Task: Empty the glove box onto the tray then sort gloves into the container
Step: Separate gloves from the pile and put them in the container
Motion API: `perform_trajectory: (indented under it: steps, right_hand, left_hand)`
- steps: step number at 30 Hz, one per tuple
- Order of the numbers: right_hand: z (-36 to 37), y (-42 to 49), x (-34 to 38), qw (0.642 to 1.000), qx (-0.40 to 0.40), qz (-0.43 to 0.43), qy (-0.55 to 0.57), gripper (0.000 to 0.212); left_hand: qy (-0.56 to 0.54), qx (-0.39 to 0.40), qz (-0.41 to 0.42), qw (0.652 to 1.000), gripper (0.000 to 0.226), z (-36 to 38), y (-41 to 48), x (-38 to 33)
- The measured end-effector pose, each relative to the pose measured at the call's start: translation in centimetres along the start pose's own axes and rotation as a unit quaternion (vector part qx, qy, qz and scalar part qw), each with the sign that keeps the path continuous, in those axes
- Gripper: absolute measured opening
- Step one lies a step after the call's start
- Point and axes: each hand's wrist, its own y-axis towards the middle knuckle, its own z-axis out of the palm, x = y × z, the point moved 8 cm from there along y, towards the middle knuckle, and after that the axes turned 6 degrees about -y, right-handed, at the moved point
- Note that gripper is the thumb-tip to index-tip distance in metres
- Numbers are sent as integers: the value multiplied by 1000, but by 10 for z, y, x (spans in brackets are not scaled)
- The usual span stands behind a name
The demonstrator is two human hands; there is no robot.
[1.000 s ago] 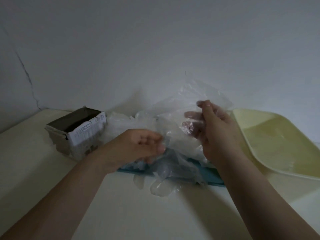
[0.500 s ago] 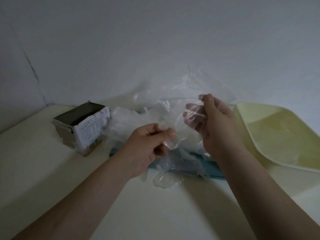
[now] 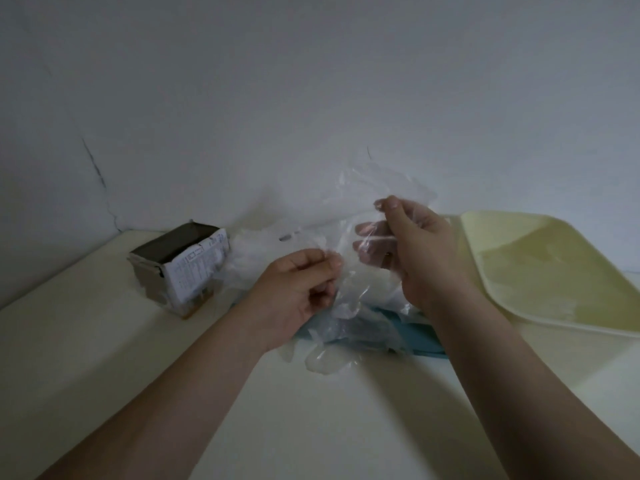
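- Clear, thin plastic: one glove [image 3: 372, 216] hung stretched between the two hands, lifted above the heap of gloves [image 3: 252, 258] on the blue tray [image 3: 424, 344].
- The right hand [image 3: 419, 251] pinched the glove's upper part between thumb and forefinger, and its other fingers showed through the film.
- The left hand [image 3: 298, 289] kept a narrow grip, thumb against forefinger, on the glove's lower edge, at about 8 o'clock from the right one.
- The glove's long axis ran roughly from 7 o'clock up to 1 o'clock, its loose end standing up behind the right grip.
- The pale yellow container [image 3: 554, 271] lay at 3 o'clock from the glove, just beside the tray, on the right hand's side. I judged that hand the nearer one to carry the glove across, once the left let go.
- The glove box [image 3: 180, 268] stood open at 9 o'clock on the table [image 3: 86, 358], well apart from the container. Its inside looked dark, and I could not tell whether anything was left in it.
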Motion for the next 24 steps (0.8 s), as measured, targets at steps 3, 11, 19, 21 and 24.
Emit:
perform_trajectory:
  steps: [3, 11, 19, 21, 24]
  right_hand:
    - [-14, 2, -1, 999, -46, -1, 27, 25]
    - [-25, 6, 8, 996, -74, -50, 7, 23]
    - [-14, 6, 11, 998, -28, -62, -1, 24]
    - [-17, 7, 14, 997, -35, -72, -18, 23]
    - [-24, 11, 17, 995, -43, -85, -29, 22]
  left_hand:
    - [57, -37, 8, 998, 8, -21, -11, 1]
    - [471, -99, 142, 865, 11, -43, -34, -16]
    - [714, 48, 142, 684, 59, 23, -11, 37]
    - [707, 72, 107, 695, 44, 21, -3, 42]
    - [639, 107, 97, 756, 27, 16, -1, 44]
